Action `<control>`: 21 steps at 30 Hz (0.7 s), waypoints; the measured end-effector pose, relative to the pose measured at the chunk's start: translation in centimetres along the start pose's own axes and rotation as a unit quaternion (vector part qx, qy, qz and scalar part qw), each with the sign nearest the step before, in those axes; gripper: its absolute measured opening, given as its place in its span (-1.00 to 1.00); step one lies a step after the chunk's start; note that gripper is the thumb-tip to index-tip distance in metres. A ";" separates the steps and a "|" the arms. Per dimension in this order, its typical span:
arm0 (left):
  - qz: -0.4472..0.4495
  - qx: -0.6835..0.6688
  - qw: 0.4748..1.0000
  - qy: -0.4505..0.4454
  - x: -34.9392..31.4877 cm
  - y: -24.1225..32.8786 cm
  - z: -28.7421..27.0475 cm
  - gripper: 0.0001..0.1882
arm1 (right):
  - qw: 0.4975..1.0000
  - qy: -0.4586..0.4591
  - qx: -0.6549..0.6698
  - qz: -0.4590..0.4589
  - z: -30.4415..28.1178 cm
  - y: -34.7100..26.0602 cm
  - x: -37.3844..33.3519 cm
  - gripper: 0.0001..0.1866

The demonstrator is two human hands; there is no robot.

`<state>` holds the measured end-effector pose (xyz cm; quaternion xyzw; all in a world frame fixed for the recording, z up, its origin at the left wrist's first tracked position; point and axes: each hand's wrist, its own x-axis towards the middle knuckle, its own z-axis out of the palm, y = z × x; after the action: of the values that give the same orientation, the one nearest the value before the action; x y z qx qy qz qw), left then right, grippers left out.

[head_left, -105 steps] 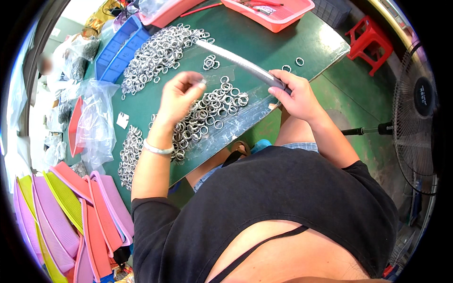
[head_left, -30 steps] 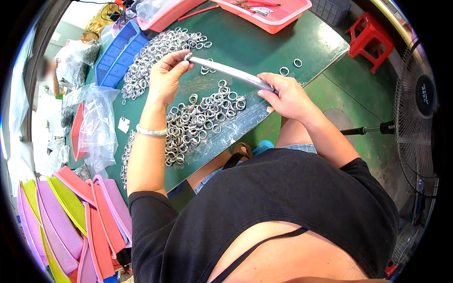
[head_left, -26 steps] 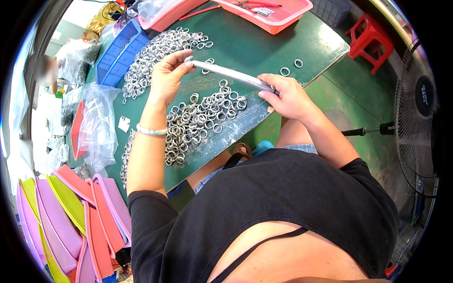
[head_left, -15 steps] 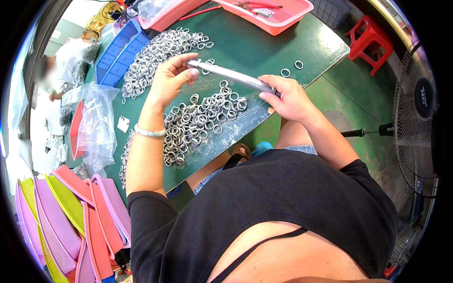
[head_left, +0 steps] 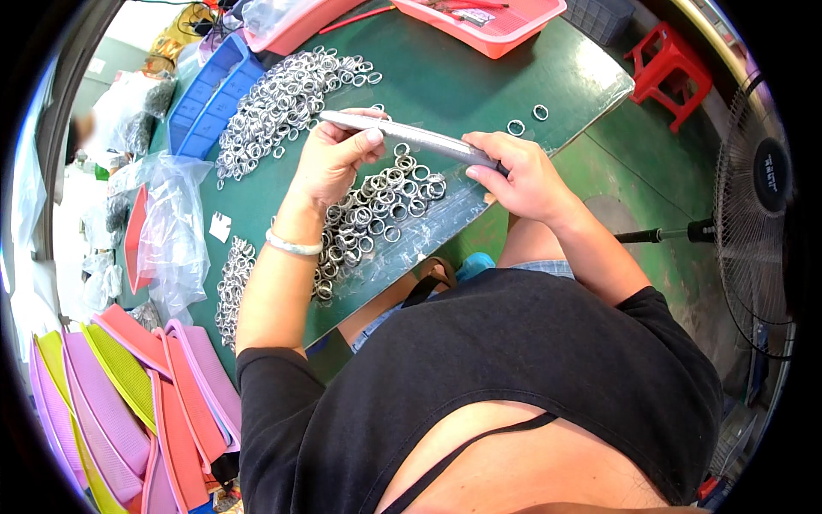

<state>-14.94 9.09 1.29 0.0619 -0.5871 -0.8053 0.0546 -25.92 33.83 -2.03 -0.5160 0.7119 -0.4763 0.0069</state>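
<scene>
A long, tapered metal ring mandrel [head_left: 419,138] lies tilted above the green table, its thin end to the left. My right hand [head_left: 518,174] is closed round its thick, dark end. Near the thin end, the fingers and thumb of my left hand [head_left: 341,163] are closed about the rod. Whether a ring sits under those fingers is hidden. Below the rod spreads a pile of silver rings [head_left: 398,195], partly behind my left wrist. Farther off is a larger heap of rings [head_left: 278,98], and a smaller group of rings [head_left: 235,295] lies left of my forearm.
Two single rings [head_left: 515,128] lie at the table's right side. A blue divided tray [head_left: 201,111] and a pink basket [head_left: 505,38] stand at the back. Clear plastic bags [head_left: 175,231] and stacked coloured baskets [head_left: 128,394] are at left. A red stool [head_left: 672,73] and a fan [head_left: 766,180] stand right.
My left hand has moved right along the mandrel, and its fingers have closed around the thin end. My right hand has stayed nearly in place.
</scene>
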 end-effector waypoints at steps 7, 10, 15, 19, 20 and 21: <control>0.047 -0.012 0.998 0.031 -0.6 -0.8 2.0 -0.65 | 0.998 0.037 -0.046 -0.021 0.0 -1.0 0.4 -0.61; 0.060 -0.019 0.997 0.033 -0.8 -0.7 2.4 -0.65 | 0.997 0.048 -0.058 -0.034 0.0 -1.2 0.4 -0.60; 0.054 -0.009 0.998 0.028 -1.0 -0.7 2.4 -0.65 | 0.996 0.050 -0.066 -0.046 -0.1 -1.2 0.3 -0.60; 0.065 0.017 0.997 0.047 -1.1 -0.5 2.6 -0.67 | 0.997 0.042 -0.046 -0.045 0.0 -1.3 0.3 -0.60; 0.091 0.040 0.994 0.045 -1.0 -0.3 2.5 -0.72 | 0.998 0.038 -0.036 -0.044 0.0 -1.3 0.4 -0.60; 0.106 -0.003 0.992 0.072 -0.9 0.2 2.5 -0.75 | 0.997 0.041 -0.037 -0.045 -0.2 -1.3 0.5 -0.60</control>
<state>-14.42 11.55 2.23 0.0573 -0.5821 -0.7904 0.1821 -25.27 33.61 -0.80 -0.5274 0.7047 -0.4705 -0.0625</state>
